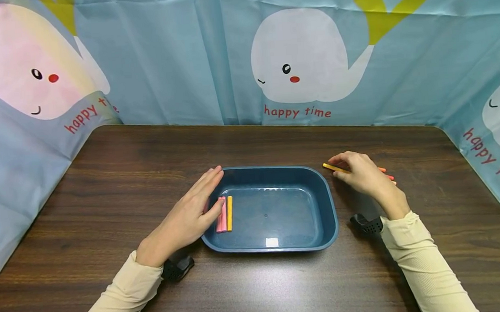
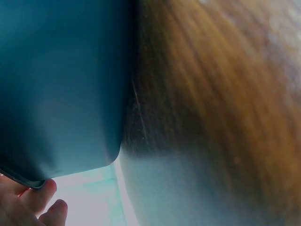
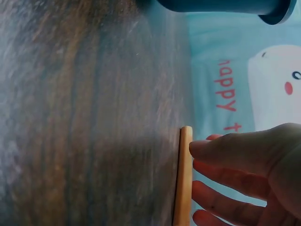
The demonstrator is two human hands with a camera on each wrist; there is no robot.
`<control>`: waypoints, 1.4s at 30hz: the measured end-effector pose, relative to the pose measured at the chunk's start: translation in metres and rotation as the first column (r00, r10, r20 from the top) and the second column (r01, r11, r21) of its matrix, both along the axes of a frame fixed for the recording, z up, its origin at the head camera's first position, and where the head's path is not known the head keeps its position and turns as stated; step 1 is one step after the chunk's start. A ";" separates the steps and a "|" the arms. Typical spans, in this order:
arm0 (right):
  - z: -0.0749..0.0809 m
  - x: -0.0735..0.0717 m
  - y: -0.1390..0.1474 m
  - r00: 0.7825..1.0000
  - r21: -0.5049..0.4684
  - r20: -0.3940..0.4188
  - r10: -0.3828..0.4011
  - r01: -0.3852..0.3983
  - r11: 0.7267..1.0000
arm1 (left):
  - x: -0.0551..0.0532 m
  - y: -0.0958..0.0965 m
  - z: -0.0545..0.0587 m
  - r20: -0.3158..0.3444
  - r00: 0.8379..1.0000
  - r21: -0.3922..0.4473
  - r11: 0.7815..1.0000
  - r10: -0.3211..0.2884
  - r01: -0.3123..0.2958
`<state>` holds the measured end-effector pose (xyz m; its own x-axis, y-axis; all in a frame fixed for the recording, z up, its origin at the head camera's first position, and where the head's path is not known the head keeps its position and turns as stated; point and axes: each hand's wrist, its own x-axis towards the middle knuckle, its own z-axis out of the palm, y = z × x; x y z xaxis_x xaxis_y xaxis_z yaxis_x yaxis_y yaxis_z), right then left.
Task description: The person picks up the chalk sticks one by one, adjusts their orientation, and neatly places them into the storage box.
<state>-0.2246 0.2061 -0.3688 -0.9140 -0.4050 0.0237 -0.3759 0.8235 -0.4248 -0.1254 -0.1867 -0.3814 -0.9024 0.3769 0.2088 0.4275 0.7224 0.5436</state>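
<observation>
A blue plastic tray (image 1: 279, 249) stands at the middle of the table, with two pink sticks (image 1: 221, 216) and one yellow stick (image 1: 230, 214), chalk-like in look, lying side by side at its left end. My left hand (image 1: 188, 214) rests on the left rim, fingers straight along it and thumb over the inside. To the right of the tray, my right hand (image 1: 361, 174) hovers low over another yellow stick (image 1: 331, 167) on the table, thumb and forefinger on either side, apart. A yellow-orange stick (image 3: 184, 179) lies beside the thumb tip in the right wrist view.
Ends of an orange stick (image 1: 382, 169) and a red stick (image 1: 390, 177) show past the right hand, partly covered by it. A light blue whale-print cloth (image 1: 172, 59) hangs behind the dark wooden table (image 1: 143, 149) and along both sides. Black wrist cameras (image 1: 179, 268) sit under the wrists.
</observation>
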 end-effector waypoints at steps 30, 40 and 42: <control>0.012 0.009 -0.010 0.999 -0.009 -0.002 0.045 -0.045 0.999 | 0.002 -0.002 -0.001 -0.003 1.000 -0.004 1.000 0.006 -0.006; 0.028 0.016 -0.011 0.999 -0.041 0.032 0.005 -0.004 0.999 | 0.000 -0.001 0.000 -0.001 1.000 -0.008 1.000 -0.001 0.001; 0.030 0.016 -0.011 0.999 -0.048 0.033 0.001 0.000 0.999 | 0.000 -0.001 0.000 -0.002 1.000 -0.009 1.000 0.000 0.000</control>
